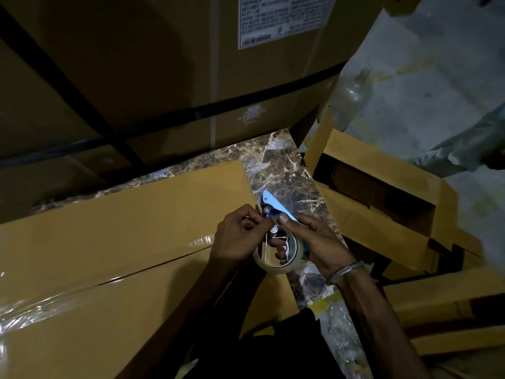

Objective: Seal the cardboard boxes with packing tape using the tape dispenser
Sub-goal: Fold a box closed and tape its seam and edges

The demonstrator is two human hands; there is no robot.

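A flat cardboard box [123, 242] lies on the marble table [284, 170], its centre seam covered by clear shiny tape running to the left edge. Just off the box's right end I hold a blue tape dispenser [273, 206] loaded with a roll of clear tape [281, 255]. My right hand [317, 242] grips the dispenser's handle, thumb on the blue body. My left hand [240, 236] pinches the loose end of the tape near the dispenser's roller.
A large strapped carton [164, 64] with a white label stands behind the table. An open cardboard box [382, 198] sits to the right, with flattened cardboard [437, 302] below it. Plastic wrap lies on the grey floor at upper right.
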